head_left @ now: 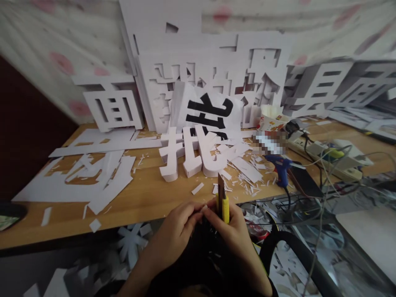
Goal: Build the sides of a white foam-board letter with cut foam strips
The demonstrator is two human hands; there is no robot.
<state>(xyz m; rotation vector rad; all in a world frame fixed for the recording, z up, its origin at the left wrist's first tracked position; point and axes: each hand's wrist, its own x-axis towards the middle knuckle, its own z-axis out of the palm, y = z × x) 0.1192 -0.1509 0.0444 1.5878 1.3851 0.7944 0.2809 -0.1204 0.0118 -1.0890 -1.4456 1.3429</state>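
Note:
My right hand (233,231) is closed around a yellow utility knife (226,209), whose blade points up. Opposite it, my left hand (177,225) is closed in a pinch. Between the fingertips of both hands, just off the desk's front edge, is a small white scrap (204,208), mostly covered by the fingers. Beyond the hands, a thick white cut-out character (188,154) stands on the desk. Behind it leans a paper sheet (213,105) printed with a black character.
White board offcuts (114,181) lie on the wooden desk (148,198), with shavings near the middle. A blue glue gun (281,169), a dark phone (305,179), a power strip (328,159) and cables are at right. Cut-out boards (198,53) lean behind; scraps cover the floor.

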